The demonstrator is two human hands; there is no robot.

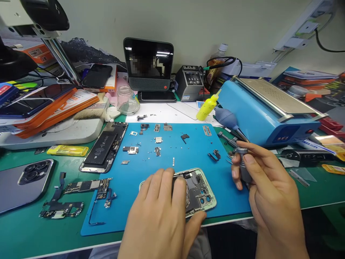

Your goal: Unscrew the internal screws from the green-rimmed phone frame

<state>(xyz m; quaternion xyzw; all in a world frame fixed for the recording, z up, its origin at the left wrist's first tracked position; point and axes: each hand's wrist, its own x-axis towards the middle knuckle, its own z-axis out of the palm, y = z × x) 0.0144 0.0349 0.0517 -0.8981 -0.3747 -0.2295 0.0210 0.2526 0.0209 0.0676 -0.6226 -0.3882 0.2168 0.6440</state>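
The person's left hand (157, 205) lies over a pale green phone housing (195, 189), fingers side by side across it and thumb at its near edge; whether it grips or merely rests cannot be told. Right of the housing, the right hand (275, 187) pinches a grey cylindrical tool (244, 169) between thumb and fingers. The housing sits on a blue mat (121, 205). Left of the left hand lies a circuit board (86, 186); beyond that hand, a small metal bracket (158, 140). Farther past the tool stands a blue machine (248, 111).
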